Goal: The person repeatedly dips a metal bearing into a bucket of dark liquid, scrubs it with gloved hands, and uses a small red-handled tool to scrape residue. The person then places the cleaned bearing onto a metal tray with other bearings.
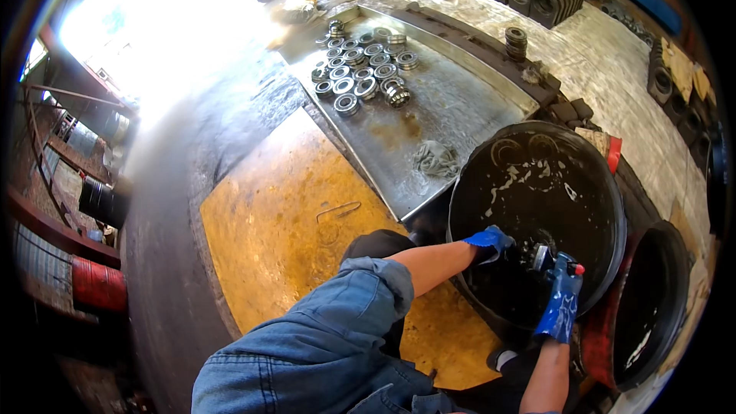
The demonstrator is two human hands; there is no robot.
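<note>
Both hands wear blue gloves and reach into a large round dark drum (pixel 491 161) at the right, which holds dark liquid. My left hand (pixel 492 242) is closed at the drum's near left; its fingertips lie in shadow, and what they hold is hidden. Between the hands is a shiny round metal part (pixel 542 258), with wet, dark, glinting pieces beside it. My right hand (pixel 564 295), glove wet, is wrapped round a small dark tool with a red end (pixel 579 269). The tool's kind does not show.
Left of the drum, a metal tray (pixel 479 100) carries several bearings (pixel 346 103) and a crumpled clear bag (pixel 435 159). An orange board (pixel 284 199) bears a bent wire (pixel 337 210). Another dark drum (pixel 652 307) stands at right. Large rings (pixel 544 4) line the back.
</note>
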